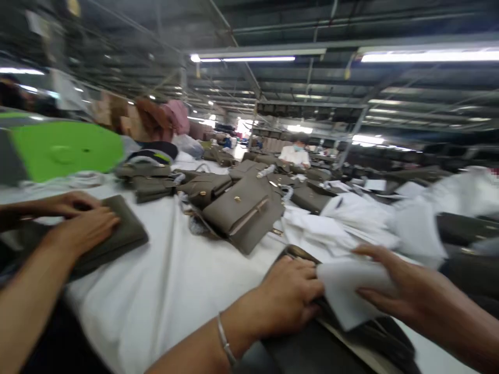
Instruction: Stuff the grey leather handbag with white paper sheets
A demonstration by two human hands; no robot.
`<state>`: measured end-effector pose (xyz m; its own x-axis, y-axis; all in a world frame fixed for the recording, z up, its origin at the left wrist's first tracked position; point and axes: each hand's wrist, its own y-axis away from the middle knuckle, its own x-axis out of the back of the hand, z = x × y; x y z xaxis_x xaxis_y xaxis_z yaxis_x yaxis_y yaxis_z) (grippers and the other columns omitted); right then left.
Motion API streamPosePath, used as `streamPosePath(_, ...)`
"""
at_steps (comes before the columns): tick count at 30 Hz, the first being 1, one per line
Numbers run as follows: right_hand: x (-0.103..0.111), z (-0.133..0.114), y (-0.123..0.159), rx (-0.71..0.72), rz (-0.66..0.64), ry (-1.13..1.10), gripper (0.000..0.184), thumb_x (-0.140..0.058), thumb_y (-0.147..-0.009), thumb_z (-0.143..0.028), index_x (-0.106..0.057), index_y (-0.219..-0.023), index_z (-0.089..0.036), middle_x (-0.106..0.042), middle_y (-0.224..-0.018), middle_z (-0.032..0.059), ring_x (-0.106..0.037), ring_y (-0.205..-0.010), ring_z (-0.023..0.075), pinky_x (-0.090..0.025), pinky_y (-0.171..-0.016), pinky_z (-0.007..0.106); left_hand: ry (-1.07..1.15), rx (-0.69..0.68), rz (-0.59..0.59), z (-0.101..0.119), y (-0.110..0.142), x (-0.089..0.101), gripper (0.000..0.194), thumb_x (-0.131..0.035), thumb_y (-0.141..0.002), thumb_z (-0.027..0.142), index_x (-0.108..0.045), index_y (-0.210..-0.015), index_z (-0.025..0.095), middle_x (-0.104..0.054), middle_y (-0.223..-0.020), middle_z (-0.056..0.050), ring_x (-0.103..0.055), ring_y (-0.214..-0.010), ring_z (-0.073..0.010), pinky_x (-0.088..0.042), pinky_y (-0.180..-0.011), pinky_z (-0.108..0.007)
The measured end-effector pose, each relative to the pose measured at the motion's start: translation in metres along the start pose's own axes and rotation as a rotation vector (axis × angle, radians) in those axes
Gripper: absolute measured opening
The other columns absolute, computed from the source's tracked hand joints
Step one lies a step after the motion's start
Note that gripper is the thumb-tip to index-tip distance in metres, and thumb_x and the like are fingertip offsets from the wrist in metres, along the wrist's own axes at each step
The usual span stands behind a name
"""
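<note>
Head view: a dark handbag is pressed by the left hand; white stuffing paper is pinched by the right hand. A co-worker's hands are laid on a wallet.

Fluorescent tube lights hang from dark steel roof trusses above a long white-covered surface; daylight glows far back.

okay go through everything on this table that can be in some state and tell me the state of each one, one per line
left hand: pressed on the dark bag, fingers curled at its top edge
right hand: gripping the white padding
white padding: held, lying over the bag's top
dark bag: lying flat
co-worker's hands: resting on a flat olive pouch
taupe handbag: flap closed, lying tilted
ceiling lights: on
</note>
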<state>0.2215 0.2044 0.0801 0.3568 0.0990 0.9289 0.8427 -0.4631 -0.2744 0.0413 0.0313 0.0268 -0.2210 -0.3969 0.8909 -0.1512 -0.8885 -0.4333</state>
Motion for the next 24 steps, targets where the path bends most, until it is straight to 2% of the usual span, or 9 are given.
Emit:
streamPosePath(1,0.008,-0.008,0.005,-0.053,-0.083,-0.073,0.064,-0.071,-0.068,-0.037,-0.049,-0.127,-0.025,-0.067,-0.092,0.0058,-0.064,-0.073,0.0235,-0.05,-0.066,0.036,0.044,0.032,-0.007,0.0,0.0,-0.001,0.022,-0.064,-0.084,0.03,-0.059,-0.104,0.023,-0.063,-0.117,-0.003,-0.051,-0.118,-0.0221,-0.04,-0.095,-0.036)
streamPosePath(3,0.015,-0.023,0.01,-0.161,-0.104,-0.271,0.085,-0.075,-0.062,-0.028,-0.037,-0.138,-0.025,-0.062,-0.108,0.0061,-0.062,-0.073,0.0185,-0.051,-0.065,0.031,0.106,0.068,-0.042,-0.003,-0.002,-0.004,0.023,-0.064,-0.084,0.024,-0.058,-0.106,0.025,-0.06,-0.123,-0.003,-0.047,-0.124,-0.0241,-0.037,-0.101,-0.041)
streamPosePath(5,0.013,-0.032,0.012,-0.22,-0.125,-0.387,0.091,-0.075,-0.058,-0.021,-0.033,-0.139,-0.025,-0.059,-0.11,0.0049,-0.06,-0.072,0.0157,-0.049,-0.061,0.026,0.133,0.077,-0.076,-0.006,-0.004,-0.007,0.026,-0.062,-0.084,0.019,-0.058,-0.109,0.027,-0.059,-0.126,-0.003,-0.042,-0.129,-0.026,-0.034,-0.103,-0.046)
streamPosePath(8,0.005,-0.031,0.015,-0.191,-0.079,-0.297,0.066,-0.067,-0.065,-0.014,-0.044,-0.126,-0.023,-0.061,-0.094,0.0014,-0.059,-0.074,0.0166,-0.047,-0.064,0.027,0.154,0.062,-0.085,-0.006,-0.006,-0.009,0.027,-0.061,-0.083,0.015,-0.057,-0.107,0.027,-0.059,-0.125,-0.001,-0.042,-0.129,-0.026,-0.034,-0.101,-0.047)
streamPosePath(10,-0.002,-0.024,0.014,-0.085,0.003,-0.157,0.049,-0.062,-0.07,-0.013,-0.048,-0.116,-0.022,-0.062,-0.095,0.0027,-0.06,-0.084,0.0197,-0.046,-0.074,0.031,0.16,0.055,-0.082,-0.005,-0.006,-0.009,0.016,-0.061,-0.084,0.017,-0.058,-0.097,0.025,-0.061,-0.121,0.0,-0.043,-0.128,-0.0254,-0.035,-0.1,-0.045)
streamPosePath(13,-0.012,-0.014,0.006,0.082,0.077,0.017,0.042,-0.057,-0.075,-0.012,-0.048,-0.116,-0.019,-0.061,-0.111,0.0085,-0.059,-0.098,0.0246,-0.044,-0.085,0.037,0.153,0.057,-0.085,-0.006,-0.006,-0.008,0.005,-0.057,-0.086,0.019,-0.056,-0.088,0.024,-0.061,-0.123,0.001,-0.042,-0.131,-0.0254,-0.033,-0.103,-0.047)
streamPosePath(16,-0.012,-0.012,0.0,0.126,0.067,0.028,0.042,-0.059,-0.074,-0.011,-0.047,-0.114,-0.018,-0.061,-0.109,0.0092,-0.058,-0.099,0.0245,-0.044,-0.085,0.036,0.152,0.059,-0.091,-0.007,-0.005,-0.009,0.007,-0.055,-0.087,0.018,-0.056,-0.091,0.024,-0.061,-0.124,0.0,-0.039,-0.133,-0.0257,-0.031,-0.105,-0.049)
streamPosePath(19,0.007,-0.021,0.0,0.073,-0.092,-0.094,0.044,-0.064,-0.07,-0.014,-0.048,-0.11,-0.021,-0.062,-0.097,0.0027,-0.059,-0.087,0.0192,-0.044,-0.075,0.028,0.143,0.109,-0.08,-0.007,-0.003,-0.012,0.012,-0.055,-0.086,0.017,-0.055,-0.097,0.022,-0.06,-0.124,-0.006,-0.038,-0.134,-0.0259,-0.033,-0.106,-0.048)
streamPosePath(24,0.042,-0.041,-0.003,0.111,-0.441,-0.095,0.046,-0.067,-0.067,-0.017,-0.05,-0.109,-0.024,-0.061,-0.091,-0.0011,-0.058,-0.078,0.0151,-0.04,-0.062,0.021,0.096,0.154,-0.074,-0.009,-0.001,-0.019,0.047,-0.057,-0.082,0.014,-0.047,-0.127,0.018,-0.05,-0.14,-0.01,-0.036,-0.136,-0.0264,-0.029,-0.111,-0.051)
